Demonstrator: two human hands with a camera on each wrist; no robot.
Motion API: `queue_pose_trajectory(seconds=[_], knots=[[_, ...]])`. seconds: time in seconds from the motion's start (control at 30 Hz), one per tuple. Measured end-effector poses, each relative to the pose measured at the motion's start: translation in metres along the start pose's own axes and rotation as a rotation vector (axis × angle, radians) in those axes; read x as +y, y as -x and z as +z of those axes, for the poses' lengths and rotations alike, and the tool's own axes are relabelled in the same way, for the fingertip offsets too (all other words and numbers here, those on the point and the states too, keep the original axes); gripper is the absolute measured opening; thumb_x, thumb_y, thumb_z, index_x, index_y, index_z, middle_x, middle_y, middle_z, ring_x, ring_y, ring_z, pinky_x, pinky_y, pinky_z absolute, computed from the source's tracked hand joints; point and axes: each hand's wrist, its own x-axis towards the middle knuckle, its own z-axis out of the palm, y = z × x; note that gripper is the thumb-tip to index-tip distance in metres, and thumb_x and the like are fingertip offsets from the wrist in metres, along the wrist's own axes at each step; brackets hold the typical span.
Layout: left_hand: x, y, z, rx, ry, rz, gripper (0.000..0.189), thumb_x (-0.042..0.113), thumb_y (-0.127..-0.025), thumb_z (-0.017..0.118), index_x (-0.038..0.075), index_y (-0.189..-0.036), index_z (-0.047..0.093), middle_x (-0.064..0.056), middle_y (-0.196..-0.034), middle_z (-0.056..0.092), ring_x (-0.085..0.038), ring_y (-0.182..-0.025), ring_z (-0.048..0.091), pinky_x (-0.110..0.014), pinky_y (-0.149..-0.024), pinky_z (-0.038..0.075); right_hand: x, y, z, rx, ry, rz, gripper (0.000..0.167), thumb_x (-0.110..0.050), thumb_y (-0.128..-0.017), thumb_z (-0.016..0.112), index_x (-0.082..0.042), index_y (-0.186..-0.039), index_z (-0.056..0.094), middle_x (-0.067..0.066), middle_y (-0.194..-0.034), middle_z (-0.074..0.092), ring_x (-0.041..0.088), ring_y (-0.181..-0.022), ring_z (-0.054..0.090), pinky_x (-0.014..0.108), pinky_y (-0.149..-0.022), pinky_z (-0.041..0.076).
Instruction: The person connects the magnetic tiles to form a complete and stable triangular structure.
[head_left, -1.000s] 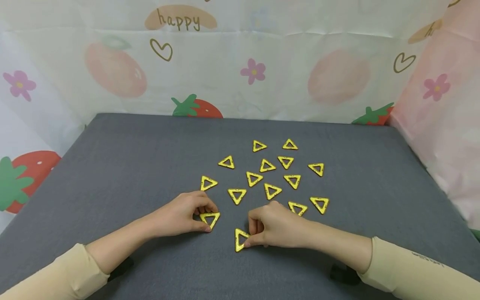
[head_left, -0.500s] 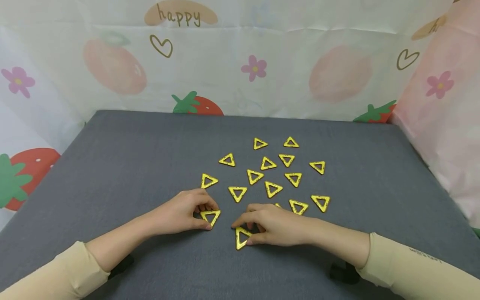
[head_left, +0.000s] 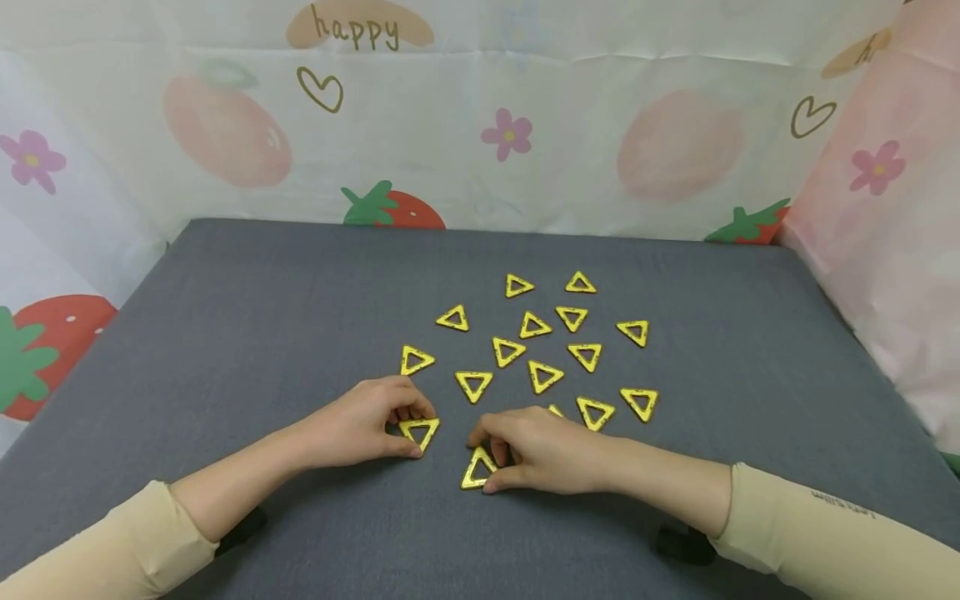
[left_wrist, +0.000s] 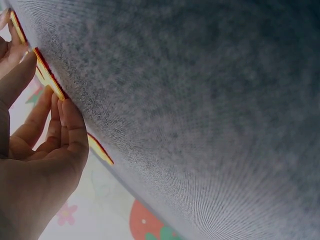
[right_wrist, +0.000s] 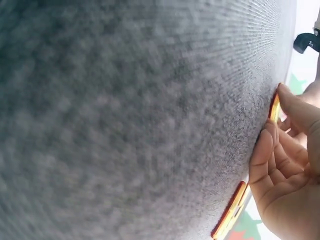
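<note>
Near the front of the grey table, my left hand (head_left: 378, 423) pinches a yellow hollow triangle tile (head_left: 429, 423) between thumb and fingertips. It lies flat, or nearly so, with one corner toward me. To its right, my right hand (head_left: 536, 450) has thumb and fingers on opposite edges of another yellow triangle tile (head_left: 470, 482), one corner pointing away from me. A gap separates the two tiles. In the left wrist view, the left tile (left_wrist: 50, 77) shows a reddish edge against the cloth. The right wrist view has the right tile (right_wrist: 274, 109) between thumb and fingers.
Several more yellow triangle tiles lie scattered flat beyond the hands, such as one tile (head_left: 474, 376) in the middle and one (head_left: 643, 392) at right. Another tile is partly hidden behind my right hand. A printed cloth (head_left: 570, 92) hangs behind the grey table (head_left: 285, 292).
My right hand has turned its tile, so a corner that pointed right now points away from me; its fingers moved onto the far side. The left hand and its tile keep still.
</note>
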Motion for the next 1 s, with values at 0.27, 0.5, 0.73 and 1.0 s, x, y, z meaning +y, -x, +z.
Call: queue_pose_trajectory(seconds=[0.27,0.5,0.73,1.0], knots=[[0.0003,-0.0001,0.0002,0.005,-0.008,0.004,0.033,0.026,-0.081,0.082,0.016,-0.11,0.07,0.003,-0.101,0.064,-0.005,-0.088,0.058,-0.021,-0.077,0.052,0.002,0.0032,-0.0023,-0.01,-0.05,0.006,0.042,-0.026,-0.085,0.079,-0.018,-0.123,0.063,-0.01,-0.084,0.063,-0.003,-0.061,0.055,0.015,-0.062,0.049],[-0.0001,-0.0009,0.0006,0.009,-0.019,0.009,0.033,0.025,-0.08,0.083,0.017,-0.107,0.067,0.003,-0.094,0.061,-0.005,-0.084,0.054,-0.021,-0.073,0.049,0.004,0.0022,-0.0023,-0.008,-0.046,-0.014,0.039,-0.021,-0.085,0.079,-0.016,-0.121,0.065,-0.009,-0.085,0.064,-0.004,-0.063,0.054,0.015,-0.062,0.049],[-0.0005,-0.0028,0.0004,-0.036,0.074,0.001,0.033,0.024,-0.082,0.081,0.019,-0.11,0.066,0.005,-0.086,0.063,-0.001,-0.069,0.055,-0.02,-0.064,0.049,0.0035,0.0021,-0.0027,-0.006,-0.047,-0.016,0.039,-0.021,-0.084,0.079,-0.016,-0.12,0.065,-0.008,-0.085,0.064,-0.004,-0.062,0.053,0.016,-0.062,0.05],[0.0027,-0.0033,0.0018,-0.031,0.165,-0.002,0.026,0.021,-0.083,0.08,0.013,-0.107,0.072,0.005,-0.079,0.068,0.002,-0.068,0.059,-0.019,-0.065,0.053,0.0035,0.0028,-0.0023,0.023,0.004,-0.036,0.037,-0.024,-0.083,0.08,-0.018,-0.117,0.066,-0.005,-0.096,0.061,-0.004,-0.067,0.05,0.014,-0.064,0.048]])
